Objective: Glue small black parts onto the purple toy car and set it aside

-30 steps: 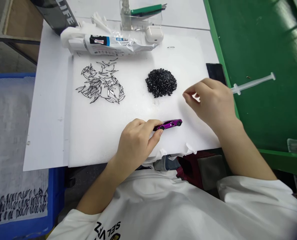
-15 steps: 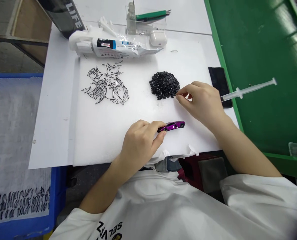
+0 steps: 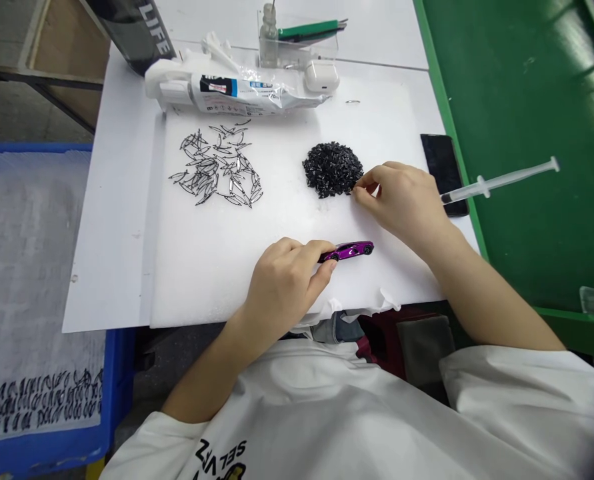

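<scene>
My left hand (image 3: pixel 289 280) pinches the rear end of a small purple toy car (image 3: pixel 349 251) between thumb and fingers, just over the white board (image 3: pixel 217 267). Beyond it lies a heap of tiny black pieces (image 3: pixel 333 170). At the heap's right edge is my right hand (image 3: pixel 401 200), thumb and forefinger pressed together; whatever is between the tips is too small to make out. Thin black outline-shaped pieces (image 3: pixel 217 167) lie scattered on the board's left side. Behind my right hand a clear syringe (image 3: pixel 507 181) lies across a dark phone (image 3: pixel 444 173).
A white tube in clear wrap (image 3: pixel 257 93), a white earbud case (image 3: pixel 321 75), a small glass bottle (image 3: pixel 269 37) and green-handled tweezers (image 3: pixel 309 31) line the back. A dark bottle (image 3: pixel 131 33) stands back left. Left is a blue crate (image 3: pixel 119 373); a green surface (image 3: pixel 531 133) is on the right.
The whole view has shifted slightly to the right. Both hands keep nearly the same places, the left on the toy car and the right at the heap's edge.
</scene>
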`<state>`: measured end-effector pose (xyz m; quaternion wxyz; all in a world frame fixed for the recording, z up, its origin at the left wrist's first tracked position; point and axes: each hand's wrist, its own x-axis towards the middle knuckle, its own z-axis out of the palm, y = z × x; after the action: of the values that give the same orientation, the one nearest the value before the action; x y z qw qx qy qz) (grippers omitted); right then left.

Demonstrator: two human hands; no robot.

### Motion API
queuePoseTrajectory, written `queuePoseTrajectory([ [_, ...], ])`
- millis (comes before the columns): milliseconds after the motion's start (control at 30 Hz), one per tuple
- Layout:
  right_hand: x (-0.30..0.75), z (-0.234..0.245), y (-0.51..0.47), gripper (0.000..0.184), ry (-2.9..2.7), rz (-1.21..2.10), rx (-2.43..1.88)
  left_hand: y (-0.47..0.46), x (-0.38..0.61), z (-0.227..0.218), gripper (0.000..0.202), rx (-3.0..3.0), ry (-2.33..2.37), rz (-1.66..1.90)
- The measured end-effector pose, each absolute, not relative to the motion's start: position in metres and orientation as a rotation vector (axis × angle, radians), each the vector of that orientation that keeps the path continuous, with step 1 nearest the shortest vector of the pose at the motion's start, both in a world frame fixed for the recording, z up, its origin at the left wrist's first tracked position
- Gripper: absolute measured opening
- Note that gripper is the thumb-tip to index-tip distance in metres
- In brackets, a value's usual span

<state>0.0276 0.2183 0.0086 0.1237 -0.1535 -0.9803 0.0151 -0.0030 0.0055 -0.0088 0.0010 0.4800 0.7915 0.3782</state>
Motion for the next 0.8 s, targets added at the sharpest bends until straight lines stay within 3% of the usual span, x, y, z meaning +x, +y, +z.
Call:
queuePoseTrajectory([
  [100, 0.041, 0.021, 0.21, 0.013, -2.787, 0.019, -0.287, 0.006, -0.002, -0.009, 0.017, 1.518, 2.491, 1.185],
  [267, 0.076, 0.028, 0.19, 0.009, -2.507, -0.025, 0.343, 0.005, -0.003, -0.009, 0.019, 1.493, 2.488, 1.165],
  [400, 0.087, 0.016, 0.182, 0.014, -2.532, -0.104, 0.418, 0.006, -0.002, -0.009, 0.019, 1.483, 2.498, 1.163],
  [800, 0.087, 0.012, 0.183, 0.004, -2.494, -0.125, 0.504, 0.006, -0.002, -0.009, 0.019, 1.493, 2.507, 1.164],
])
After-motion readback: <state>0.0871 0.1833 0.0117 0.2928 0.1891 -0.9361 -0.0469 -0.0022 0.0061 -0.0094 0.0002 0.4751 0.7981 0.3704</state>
